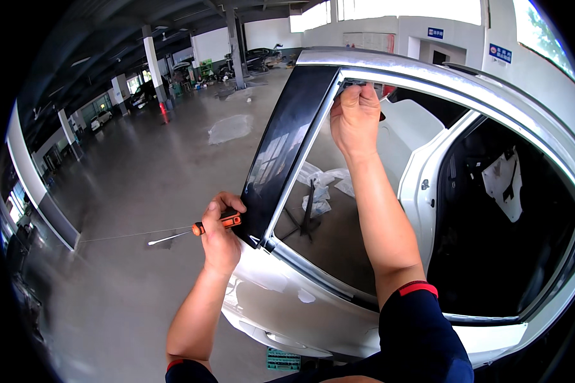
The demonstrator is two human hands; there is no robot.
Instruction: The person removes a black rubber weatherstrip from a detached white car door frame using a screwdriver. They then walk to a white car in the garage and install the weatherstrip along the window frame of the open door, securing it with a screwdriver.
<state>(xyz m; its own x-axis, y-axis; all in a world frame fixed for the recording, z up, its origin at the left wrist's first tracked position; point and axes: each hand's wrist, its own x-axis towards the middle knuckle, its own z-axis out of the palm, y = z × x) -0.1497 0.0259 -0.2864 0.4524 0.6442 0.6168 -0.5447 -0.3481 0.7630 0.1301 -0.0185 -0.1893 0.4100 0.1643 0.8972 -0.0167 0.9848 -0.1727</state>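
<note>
My left hand [220, 233] is closed round the handle of an orange and black screwdriver [232, 219], its thin shaft pointing out to the left. Fingertips of this hand lie by the lower end of a glossy black pillar trim panel [294, 121] on a white car door [287, 287]. Higher up, my right hand [358, 118] reaches across the glassless window opening to the upper corner of the door frame [428, 85]. Its fingers are pinched together there. Whatever they grip is hidden, though a small dark edge shows beside the hand.
Right of the door is the car's dark interior [485, 255]. Through the window opening, a dark stand [308, 210] and crumpled plastic sheeting [322, 188] show on the floor. A green case [283, 359] sits below the door. Pillars [153, 64] rise from the workshop floor at left.
</note>
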